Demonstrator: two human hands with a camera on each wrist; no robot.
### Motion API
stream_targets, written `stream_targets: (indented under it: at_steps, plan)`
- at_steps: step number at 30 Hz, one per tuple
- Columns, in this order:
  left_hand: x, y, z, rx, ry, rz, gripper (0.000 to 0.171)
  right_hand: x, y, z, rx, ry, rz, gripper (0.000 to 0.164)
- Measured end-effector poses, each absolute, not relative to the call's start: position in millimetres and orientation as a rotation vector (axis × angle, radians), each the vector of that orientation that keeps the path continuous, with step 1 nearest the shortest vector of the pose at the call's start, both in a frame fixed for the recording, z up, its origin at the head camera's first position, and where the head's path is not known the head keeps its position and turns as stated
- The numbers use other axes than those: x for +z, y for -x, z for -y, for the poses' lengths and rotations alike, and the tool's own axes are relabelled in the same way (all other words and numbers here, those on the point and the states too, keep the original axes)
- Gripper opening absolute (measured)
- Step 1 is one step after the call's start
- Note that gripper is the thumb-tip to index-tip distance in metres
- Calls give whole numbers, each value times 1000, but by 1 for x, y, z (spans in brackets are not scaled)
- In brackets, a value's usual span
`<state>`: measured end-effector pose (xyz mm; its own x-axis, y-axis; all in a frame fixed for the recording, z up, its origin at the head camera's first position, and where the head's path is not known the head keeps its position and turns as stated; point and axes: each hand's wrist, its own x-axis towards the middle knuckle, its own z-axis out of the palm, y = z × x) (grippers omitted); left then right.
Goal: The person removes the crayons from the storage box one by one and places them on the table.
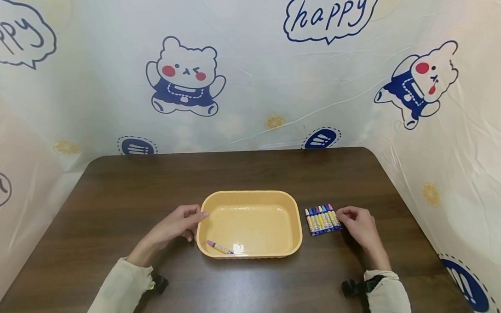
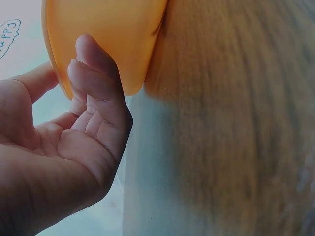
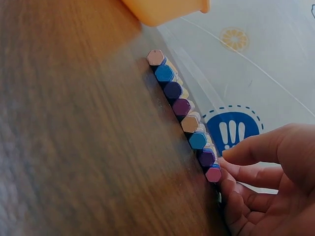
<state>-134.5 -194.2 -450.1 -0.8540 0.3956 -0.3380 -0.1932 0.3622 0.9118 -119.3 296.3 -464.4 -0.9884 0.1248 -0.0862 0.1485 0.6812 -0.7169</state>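
My left hand (image 1: 181, 224) grips the left rim of a yellow plastic tray (image 1: 252, 230), its thumb over the edge and the fingers outside. In the left wrist view the fingers curl beside the tray's wall (image 2: 133, 44). One purple crayon (image 1: 219, 247) lies inside the tray at the front left. To the right of the tray, several crayons (image 1: 319, 220) lie side by side in a row. My right hand (image 1: 359, 225) is at the row's right end, thumb and fingertips pinching the outermost pink crayon (image 3: 213, 175), which lies against its neighbour.
All of this stands on a dark brown wooden table (image 1: 250, 290). A pale cloth (image 1: 253, 83) with printed bears hangs behind and at both sides of the table. Black straps (image 1: 362, 286) with wrist cameras sit at both cuffs.
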Motion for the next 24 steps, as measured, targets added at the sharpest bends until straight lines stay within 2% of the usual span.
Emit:
stream_targets:
  at_steps: [7, 13, 24]
  plan:
    - [-452, 134, 197, 1521, -171, -2118, 42, -462, 119, -292, -1199, -236, -2898, 24]
    - [-450, 136, 195, 1499, -178, -2139, 38, -455, 116, -287, -1174, -188, -3088, 17]
    - [-451, 134, 196, 1522, -158, -2125, 41, -421, 112, -242, -1319, 34, -3255, 5]
